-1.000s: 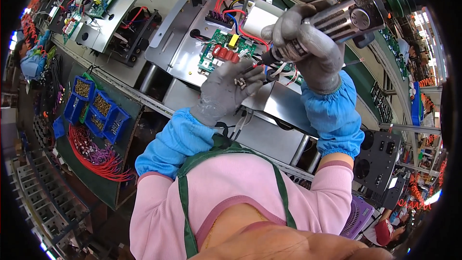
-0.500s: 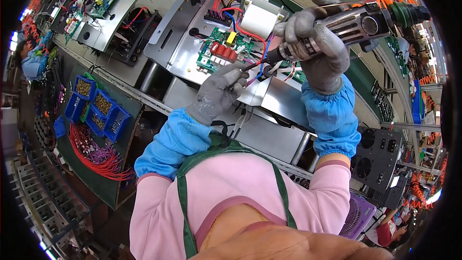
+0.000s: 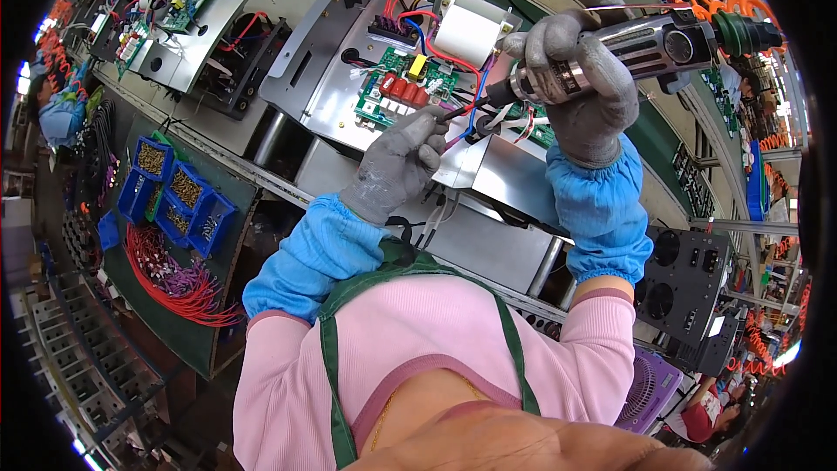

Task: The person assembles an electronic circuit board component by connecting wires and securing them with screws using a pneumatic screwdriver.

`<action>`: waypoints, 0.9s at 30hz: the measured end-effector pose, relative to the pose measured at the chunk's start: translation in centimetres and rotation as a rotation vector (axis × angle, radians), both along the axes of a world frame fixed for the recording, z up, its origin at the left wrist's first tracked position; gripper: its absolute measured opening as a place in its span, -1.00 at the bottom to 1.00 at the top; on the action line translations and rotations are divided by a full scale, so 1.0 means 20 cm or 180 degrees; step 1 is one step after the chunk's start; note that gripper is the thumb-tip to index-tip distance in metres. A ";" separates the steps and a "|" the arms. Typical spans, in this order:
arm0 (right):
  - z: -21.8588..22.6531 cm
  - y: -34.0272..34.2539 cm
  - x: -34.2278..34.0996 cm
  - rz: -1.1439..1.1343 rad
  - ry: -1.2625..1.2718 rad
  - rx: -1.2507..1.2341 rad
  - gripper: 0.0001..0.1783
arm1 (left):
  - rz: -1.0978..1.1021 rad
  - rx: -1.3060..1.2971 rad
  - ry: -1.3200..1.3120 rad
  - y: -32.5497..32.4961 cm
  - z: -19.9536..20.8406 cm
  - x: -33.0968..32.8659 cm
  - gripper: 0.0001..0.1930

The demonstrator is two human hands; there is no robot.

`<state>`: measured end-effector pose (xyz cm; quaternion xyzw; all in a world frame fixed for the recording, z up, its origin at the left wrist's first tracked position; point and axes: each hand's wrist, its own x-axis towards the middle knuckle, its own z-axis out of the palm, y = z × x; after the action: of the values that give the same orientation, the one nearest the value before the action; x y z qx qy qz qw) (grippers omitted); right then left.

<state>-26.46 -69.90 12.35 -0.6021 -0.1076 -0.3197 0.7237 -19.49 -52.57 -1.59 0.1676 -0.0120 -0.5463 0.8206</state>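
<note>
Gloved in grey, my right hand [image 3: 586, 78] wraps round a pneumatic screwdriver [image 3: 645, 51] held almost level, its bit pointing left. The fingers of my left hand [image 3: 397, 157] are pinched at the tip of that bit; whether a screw sits there is hidden. Both hands are over an open metal chassis [image 3: 336, 113]. Inside it lie a green circuit board [image 3: 379, 87] with red and yellow parts, a white block-shaped component [image 3: 466, 35], and red and blue wires [image 3: 478, 109]. A bent sheet-metal piece [image 3: 514, 176] covers the chassis' near right part.
Blue bins [image 3: 183, 196] of screws stand on a green side table at left, beside a bundle of red wires [image 3: 166, 283]. Another chassis [image 3: 187, 61] sits farther left on the line. An orange coiled hose [image 3: 728, 2] hangs at upper right; a black unit [image 3: 684, 288] stands at right.
The screwdriver and my right hand have shifted slightly right and down. My left hand has stayed at the bit's tip, moving up only a little.
</note>
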 end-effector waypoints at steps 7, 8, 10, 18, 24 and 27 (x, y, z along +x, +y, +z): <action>-0.03 -0.05 0.02 0.0279 -0.0403 0.0163 -0.63 | 0.0204 0.0570 -0.0664 0.00 0.02 -0.02 -0.65; -0.03 -0.05 0.02 0.0279 -0.0427 0.0059 -0.63 | 0.0202 0.0572 -0.0662 0.00 0.02 -0.01 -0.65; -0.02 -0.04 0.02 0.0383 -0.0457 0.0268 -0.61 | 0.0241 0.0692 -0.1360 0.01 0.01 -0.01 -0.65; -0.05 -0.07 0.01 0.0193 -0.0331 0.0030 -0.47 | 0.0226 0.1488 -0.2678 0.16 0.02 0.03 -0.62; -0.06 -0.08 0.03 0.0394 -0.0300 0.0073 -0.46 | -0.0671 0.2246 -0.2407 0.05 -0.02 -0.15 -0.62; -0.07 -0.05 0.04 0.0369 -0.0585 0.0125 -0.45 | -0.0252 0.1667 -0.1471 -0.06 -0.05 -0.15 -0.62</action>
<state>-25.64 -70.86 10.88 -0.5487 -0.2020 -0.3332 0.7397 -22.56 -53.85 -2.53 0.4910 -0.0634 -0.5098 0.7036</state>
